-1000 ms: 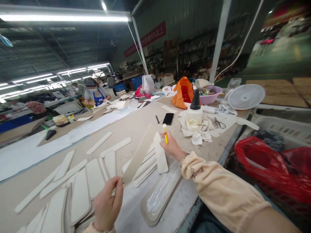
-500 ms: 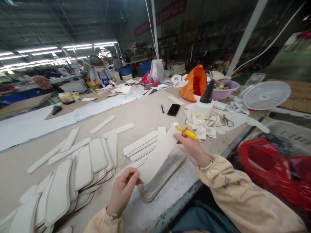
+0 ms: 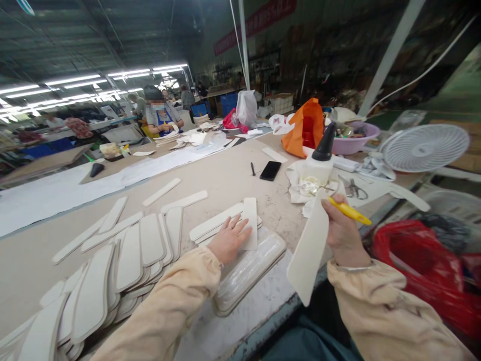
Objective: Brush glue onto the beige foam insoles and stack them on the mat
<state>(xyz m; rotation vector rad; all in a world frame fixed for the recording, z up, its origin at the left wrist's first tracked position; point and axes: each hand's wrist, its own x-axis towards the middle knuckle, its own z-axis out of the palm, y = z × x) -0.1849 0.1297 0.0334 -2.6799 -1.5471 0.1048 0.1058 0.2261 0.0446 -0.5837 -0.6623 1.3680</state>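
Observation:
My right hand (image 3: 341,231) is closed round a yellow-handled brush (image 3: 349,211) and also grips a long cream insole-shaped piece (image 3: 308,250), which hangs down past the table edge. My left hand (image 3: 229,240) lies flat with fingers spread on a stack of cream strips (image 3: 221,224), touching an upright short piece (image 3: 250,220). Just in front of it lies a shiny glue-coated board (image 3: 250,271). A white glue bottle (image 3: 317,165) with a black nozzle stands on rags beyond my right hand.
Rows of cream pieces (image 3: 128,258) lie spread at left. A black phone (image 3: 270,170), scissors (image 3: 352,188), an orange bag (image 3: 306,128), a purple basin (image 3: 351,140) and a white fan (image 3: 424,148) sit at right. Red bags (image 3: 417,260) fill a crate beside the table. A seated person (image 3: 161,118) works far off.
My left hand let go of the long cream piece and moved forward onto the stack of strips. My right hand now carries that piece alone, swung to the right with the brush.

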